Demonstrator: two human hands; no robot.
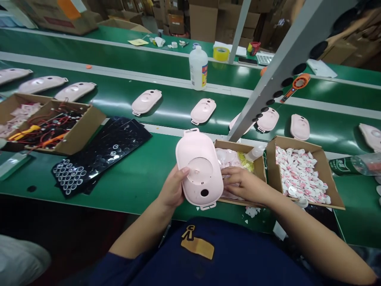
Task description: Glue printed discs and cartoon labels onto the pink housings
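My left hand (175, 186) grips a pale pink plastic shell (199, 145) by its left side, thumb on the front. The shell is rounded, with a round recess, a dark hole near its lower end and slotted tabs at both ends. To its right, my right hand (242, 183) reaches into a cardboard box (261, 169) of pale pink pieces (228, 156). Its fingers are stretched and slightly apart; their tips are partly hidden by the shell. A small clear bottle (255, 152) and a yellow bag (245, 162) lie in the same box.
Pink shells (203, 111) lie along the green conveyor (175, 105). At right is a box of white-and-pink figures (302, 174); at left, a box of wires (71, 131) and black sheets (102, 155). A slanted metal post (269, 75) and a large bottle (198, 68) rise ahead.
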